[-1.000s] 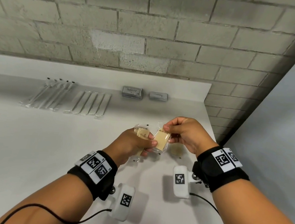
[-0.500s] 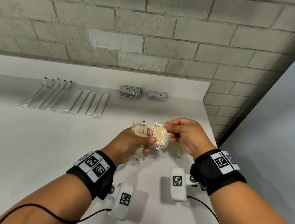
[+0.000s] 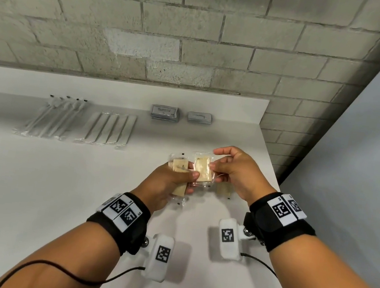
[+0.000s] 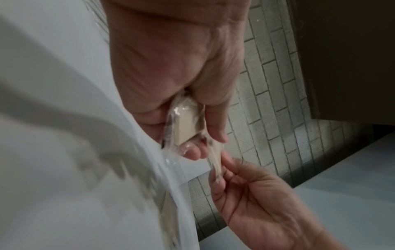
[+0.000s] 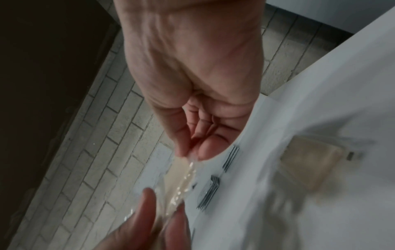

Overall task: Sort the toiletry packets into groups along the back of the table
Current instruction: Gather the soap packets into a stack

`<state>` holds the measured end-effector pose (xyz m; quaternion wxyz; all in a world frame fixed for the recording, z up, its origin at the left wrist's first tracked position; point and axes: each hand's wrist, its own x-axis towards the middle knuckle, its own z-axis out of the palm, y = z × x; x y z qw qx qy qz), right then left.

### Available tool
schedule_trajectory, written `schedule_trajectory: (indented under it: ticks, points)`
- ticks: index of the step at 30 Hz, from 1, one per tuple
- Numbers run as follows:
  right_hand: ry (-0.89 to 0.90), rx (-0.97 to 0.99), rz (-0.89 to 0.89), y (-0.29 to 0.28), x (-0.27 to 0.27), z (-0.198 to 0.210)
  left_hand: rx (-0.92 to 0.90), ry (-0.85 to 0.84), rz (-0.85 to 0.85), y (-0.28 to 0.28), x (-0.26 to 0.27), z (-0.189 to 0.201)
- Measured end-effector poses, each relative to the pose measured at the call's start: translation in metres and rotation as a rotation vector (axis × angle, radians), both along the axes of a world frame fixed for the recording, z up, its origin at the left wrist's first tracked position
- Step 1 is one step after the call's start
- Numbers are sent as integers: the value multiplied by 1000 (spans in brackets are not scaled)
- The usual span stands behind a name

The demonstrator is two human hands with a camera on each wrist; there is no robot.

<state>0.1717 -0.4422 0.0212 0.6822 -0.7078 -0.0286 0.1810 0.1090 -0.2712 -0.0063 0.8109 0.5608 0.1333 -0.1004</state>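
Observation:
My left hand grips a few clear packets with beige pads above the table's right half. My right hand pinches the edge of another beige packet and holds it against those in the left hand. The left wrist view shows the left hand wrapped round a beige packet, with the right hand's fingertips at a second one's edge. In the right wrist view the right hand pinches the packet. One more beige packet lies on the table below the hands.
Along the back of the white table lie long clear packets with white sticks, a row of white wrapped sticks, and two stacks of grey sachets. A brick wall stands behind; the table's right edge is near my right wrist.
The right hand has brought its beige packet a little left and up, closer against the packets in the left hand. Both hands keep their hold.

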Motion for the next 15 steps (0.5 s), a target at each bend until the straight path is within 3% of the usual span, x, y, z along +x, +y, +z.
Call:
schedule_trajectory:
  ticks: [6, 11, 13, 15]
  points:
    - [117, -167, -165, -33, 40, -9, -272, 124, 69, 16, 6, -3]
    - [230, -453, -117, -28, 41, -29, -213, 82, 30, 23, 4, -7]
    - [101, -736, -113, -26, 41, -30, -176, 89, 62, 23, 3, -7]
    - [-51, -771, -88, -22, 36, -20, -148, 93, 93, 23, 3, -6]
